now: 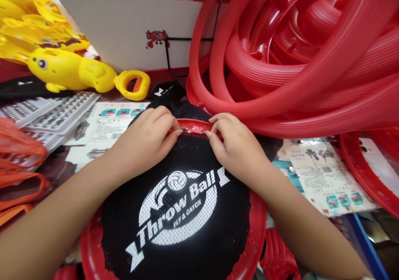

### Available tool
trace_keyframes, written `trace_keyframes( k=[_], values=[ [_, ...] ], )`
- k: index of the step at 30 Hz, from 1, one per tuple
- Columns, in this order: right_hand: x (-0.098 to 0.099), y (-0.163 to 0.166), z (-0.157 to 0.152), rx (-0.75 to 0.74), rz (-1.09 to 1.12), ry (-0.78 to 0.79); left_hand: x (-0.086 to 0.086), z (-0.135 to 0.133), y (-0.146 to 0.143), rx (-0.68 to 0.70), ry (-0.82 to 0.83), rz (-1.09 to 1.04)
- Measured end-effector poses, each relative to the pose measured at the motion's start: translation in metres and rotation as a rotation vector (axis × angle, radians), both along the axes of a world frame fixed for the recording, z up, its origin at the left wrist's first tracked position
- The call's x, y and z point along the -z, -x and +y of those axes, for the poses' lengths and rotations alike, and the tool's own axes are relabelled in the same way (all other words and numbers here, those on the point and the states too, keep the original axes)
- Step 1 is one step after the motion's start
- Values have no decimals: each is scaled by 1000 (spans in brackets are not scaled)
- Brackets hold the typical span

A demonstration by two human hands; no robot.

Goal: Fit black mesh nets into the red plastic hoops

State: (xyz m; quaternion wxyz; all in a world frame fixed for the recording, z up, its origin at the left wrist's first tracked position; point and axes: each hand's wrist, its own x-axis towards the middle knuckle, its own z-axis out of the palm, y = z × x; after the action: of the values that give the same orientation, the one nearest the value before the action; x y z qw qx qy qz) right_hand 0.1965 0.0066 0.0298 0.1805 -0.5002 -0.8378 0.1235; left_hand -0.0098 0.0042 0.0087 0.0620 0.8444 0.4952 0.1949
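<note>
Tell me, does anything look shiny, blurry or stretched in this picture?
In the head view, white glare streaks the red rings at upper right; there too, the yellow toys at upper left look soft, while the white print on the black mesh reads clearly; the forearms, in the same head view, seem stretched toward the lower corners, perhaps by a wide lens.

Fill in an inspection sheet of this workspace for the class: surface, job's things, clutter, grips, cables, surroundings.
Surface: printed white card-like sheets on a dark tabletop.
Job's things: black mesh net with white "Throw Ball" print, inside a red plastic ring; a small metal piece at its far edge.
Clutter: yellow plastic animal-shaped toy, translucent plastic trays of shiny pieces, orange plastic bag, piled red ribbed plastic hoops.
Grips: left hand and right hand, fingertips at the ring's far edge; exact hold unclear.
Cables: nothing certain; thin black lines unclear.
Surroundings: white panel with red bands and printed crabs.
</note>
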Motion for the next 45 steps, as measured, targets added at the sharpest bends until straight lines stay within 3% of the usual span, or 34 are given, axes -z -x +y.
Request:
trace_keyframes(
  k=[5,22,26,32,45],
  values=[
    [-3,0,4,35,60,49,2,3,0,-2,8,-2],
    [1,3,8,66,12,6,3,3,-1,-17,-8,15],
    [1,1,8,26,90,7,4,2,-3,-21,-16,25],
    [3,4,4,-174,82,-1,2,-1,-6,-9,-63,59],
    [-8,4,9,-213,32,59,2,-3,-10,13,-124,100]
  ],
)
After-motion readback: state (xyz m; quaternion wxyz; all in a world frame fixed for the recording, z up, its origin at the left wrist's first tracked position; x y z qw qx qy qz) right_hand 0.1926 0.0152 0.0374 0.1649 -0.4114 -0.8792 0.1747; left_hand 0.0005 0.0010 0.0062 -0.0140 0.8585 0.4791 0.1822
